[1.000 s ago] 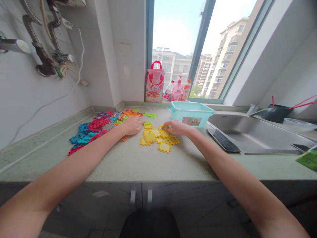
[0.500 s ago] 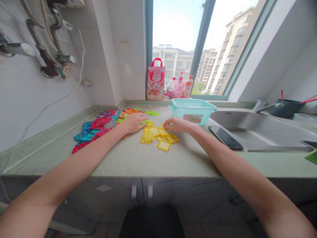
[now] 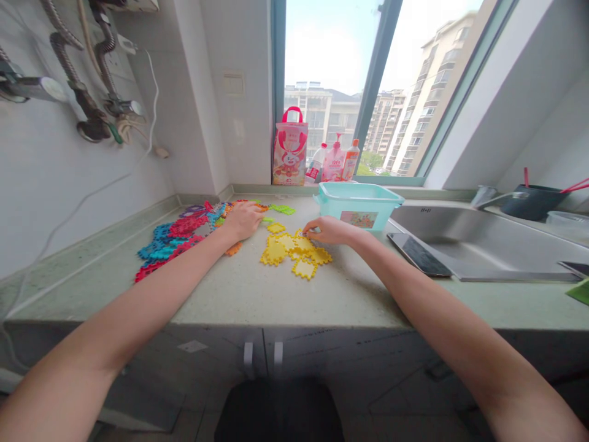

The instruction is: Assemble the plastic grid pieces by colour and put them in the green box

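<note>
Yellow pieces (image 3: pixel 276 252) are lying on the counter (image 3: pixel 221 301), left of the tub (image 3: pixel 391 199) and nearer. Just beside the tub, the right hand (image 3: pixel 324 230) is bending its fingers over them; the left hand (image 3: pixel 243 220) is covering part of a colourful heap (image 3: pixel 186 227) farther left. Whether either is gripping anything, I cannot tell.

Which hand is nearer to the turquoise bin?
Right. The right hand is just in front of the turquoise bin's left end, beside yellow pieces; the left hand is farther left, at the multicoloured pile.
</note>
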Available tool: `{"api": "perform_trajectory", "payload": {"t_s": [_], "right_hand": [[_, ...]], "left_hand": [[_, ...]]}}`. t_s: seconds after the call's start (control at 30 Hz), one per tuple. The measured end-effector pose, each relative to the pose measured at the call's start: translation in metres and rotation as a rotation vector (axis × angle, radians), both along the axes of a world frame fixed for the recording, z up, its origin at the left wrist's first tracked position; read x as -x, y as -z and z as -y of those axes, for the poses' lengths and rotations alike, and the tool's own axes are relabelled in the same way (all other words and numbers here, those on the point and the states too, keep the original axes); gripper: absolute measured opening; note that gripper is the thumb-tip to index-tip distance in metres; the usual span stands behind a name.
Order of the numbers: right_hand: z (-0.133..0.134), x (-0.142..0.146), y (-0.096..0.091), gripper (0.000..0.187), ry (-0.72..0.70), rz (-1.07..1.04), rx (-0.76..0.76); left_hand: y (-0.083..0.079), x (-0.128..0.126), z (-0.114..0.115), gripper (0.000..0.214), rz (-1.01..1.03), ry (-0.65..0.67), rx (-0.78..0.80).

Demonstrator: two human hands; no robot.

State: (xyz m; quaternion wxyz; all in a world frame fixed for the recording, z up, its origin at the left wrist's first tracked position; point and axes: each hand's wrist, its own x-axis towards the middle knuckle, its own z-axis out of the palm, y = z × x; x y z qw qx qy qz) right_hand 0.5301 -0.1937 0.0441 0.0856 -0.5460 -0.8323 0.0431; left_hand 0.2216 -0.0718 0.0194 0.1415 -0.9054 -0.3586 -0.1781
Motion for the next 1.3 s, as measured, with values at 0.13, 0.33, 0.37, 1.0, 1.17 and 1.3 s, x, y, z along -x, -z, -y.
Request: {"api": "perform_trajectory", "payload": {"t_s": [0.13, 0.33, 0.37, 1.0, 1.17, 1.3], "right_hand": [[0.001, 0.001, -0.002, 0.038, 0.017, 0.013, -0.006], [0.003, 0.002, -0.005, 0.045, 0.026, 0.027, 0.001], [0.003, 0.002, -0.005, 0.046, 0.035, 0.033, 0.005], [-0.008, -0.003, 0.01, 0.033, 0.033, -0.2, -0.25], [-0.015, 0.001, 0.02, 0.039, -0.111, -0.408, -0.287], [-0.027, 0.009, 0.031, 0.04, -0.138, -0.456, -0.288]], "left_hand": [[-0.002, 0.002, 0.001, 0.034, -0.128, -0.161, -0.062], [-0.009, 0.001, 0.01, 0.038, -0.064, 0.017, -0.082], [-0.011, 0.0, 0.013, 0.039, -0.062, 0.104, -0.062], [-0.002, -0.022, 0.026, 0.029, -0.011, 0.472, 0.167], [0.0, -0.028, 0.03, 0.027, 0.05, 0.549, 0.1], [-0.005, -0.024, 0.031, 0.024, 0.085, 0.426, 0.04]]}}
